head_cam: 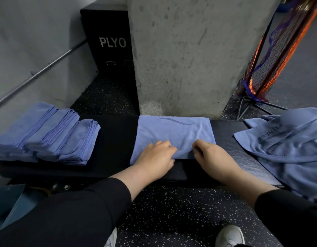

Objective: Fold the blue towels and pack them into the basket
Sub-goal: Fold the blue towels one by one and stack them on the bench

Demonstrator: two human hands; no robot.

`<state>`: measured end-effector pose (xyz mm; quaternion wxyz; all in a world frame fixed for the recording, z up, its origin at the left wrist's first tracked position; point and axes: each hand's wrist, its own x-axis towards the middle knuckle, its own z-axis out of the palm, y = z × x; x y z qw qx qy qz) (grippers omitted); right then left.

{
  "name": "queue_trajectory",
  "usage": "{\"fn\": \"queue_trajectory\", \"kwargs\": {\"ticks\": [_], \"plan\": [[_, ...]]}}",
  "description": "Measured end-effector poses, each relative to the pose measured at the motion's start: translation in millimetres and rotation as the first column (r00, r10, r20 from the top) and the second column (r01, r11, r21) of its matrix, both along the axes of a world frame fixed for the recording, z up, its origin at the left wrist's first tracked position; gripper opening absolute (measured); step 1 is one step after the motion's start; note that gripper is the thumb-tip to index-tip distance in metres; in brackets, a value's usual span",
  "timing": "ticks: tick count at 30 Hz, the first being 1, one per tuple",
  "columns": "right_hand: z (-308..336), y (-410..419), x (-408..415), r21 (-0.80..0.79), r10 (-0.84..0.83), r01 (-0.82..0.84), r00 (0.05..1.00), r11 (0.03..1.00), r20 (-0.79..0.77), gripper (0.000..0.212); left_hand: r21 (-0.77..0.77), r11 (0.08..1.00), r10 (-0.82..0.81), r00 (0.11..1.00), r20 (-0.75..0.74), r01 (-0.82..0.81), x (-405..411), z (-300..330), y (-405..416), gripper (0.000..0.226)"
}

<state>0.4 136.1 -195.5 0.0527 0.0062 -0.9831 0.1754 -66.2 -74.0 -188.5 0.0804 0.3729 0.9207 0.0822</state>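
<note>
Head view, looking down over a black padded bench (116, 139) with a smooth, slightly shiny top. A blue towel (173, 134) lies flat across its middle: soft napped cloth, roughly rectangular, stitched hem along the edges, a faint curved line woven in near the far edge.

Left hand (156, 157) rests on the towel's near edge, palm down, fingers bent at the knuckles and close together, tips pressing into the cloth. Right hand (210, 155) sits just beside it on the same edge, fingers curled under and gathering a small ridge of cloth; whether the thumb pinches it cannot be told. Both forearms wear black sleeves.

On the bench's left end, a row of folded towels (47, 134) stands in three neat stacks touching one another, layered edges showing. On the right end, a loose pile of unfolded towels (286, 145) hangs rumpled over the bench edge, dark lettering on one.

Behind: rough grey concrete pillar (186, 56), black box (107, 41) marked PLYO, orange and purple netting (272, 56). Speckled black rubber floor (172, 211) below. No basket seen.
</note>
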Motion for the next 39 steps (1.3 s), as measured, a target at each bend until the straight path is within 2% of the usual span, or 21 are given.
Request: {"fn": "queue_trajectory", "kwargs": {"ticks": [1,4,7,9,12,15,18,20,23,26,29,33,39], "plan": [[1,3,-1,0.004,-0.004,0.004,1.0,1.0,0.006,0.01,0.025,0.999,0.035,0.999,-0.001,-0.035,-4,0,-2,0.013],[0,13,2,0.037,0.093,-0.093,0.996,0.995,0.014,0.01,0.08,0.993,0.08,0.997,0.023,-0.082,-17,3,-19,0.017],[-2,26,11,0.106,0.2,-0.207,0.977,0.973,0.067,0.025,0.087,0.993,0.077,0.997,0.019,-0.079,-29,1,-43,0.019],[-3,34,16,0.137,0.215,-0.225,0.973,0.965,0.086,0.031,0.168,0.981,0.089,0.995,0.05,-0.096,-33,-2,-60,0.016],[-1,44,20,0.095,0.177,-0.181,0.983,0.979,0.05,0.021,0.297,0.939,0.146,0.982,0.122,-0.177,-35,1,-77,0.015],[9,51,22,0.021,0.076,-0.077,0.997,0.997,0.032,0.008,0.308,0.914,0.2,0.954,0.224,-0.264,-34,12,-89,0.015],[25,53,24,-0.058,0.028,-0.023,0.996,0.998,0.087,0.013,0.221,0.93,0.206,0.914,0.35,-0.295,-35,23,-98,0.021],[38,51,24,-0.093,-0.016,0.035,0.981,0.995,0.196,0.007,0.201,0.936,0.176,0.876,0.449,-0.29,-35,32,-104,0.023],[52,51,28,-0.122,0.005,0.039,0.94,0.992,0.342,0.023,0.196,0.924,0.143,0.772,0.62,-0.328,-30,43,-112,0.026],[61,50,31,-0.171,0.021,0.049,0.921,0.984,0.388,0.03,0.177,0.905,0.149,0.679,0.719,-0.386,-20,48,-113,0.024],[65,48,30,-0.246,-0.016,0.105,0.941,0.964,0.337,0.035,0.208,0.864,0.191,0.681,0.707,-0.458,-22,50,-112,0.023],[60,45,13,-0.342,-0.136,0.2,0.97,0.918,0.203,0.031,0.233,0.82,0.286,0.726,0.625,-0.523,-36,43,-108,0.024],[34,44,-30,-0.183,-0.281,0.319,0.937,0.93,0.207,0.032,0.188,0.798,0.438,0.765,0.472,-0.573,-56,32,-89,0.023]]}}
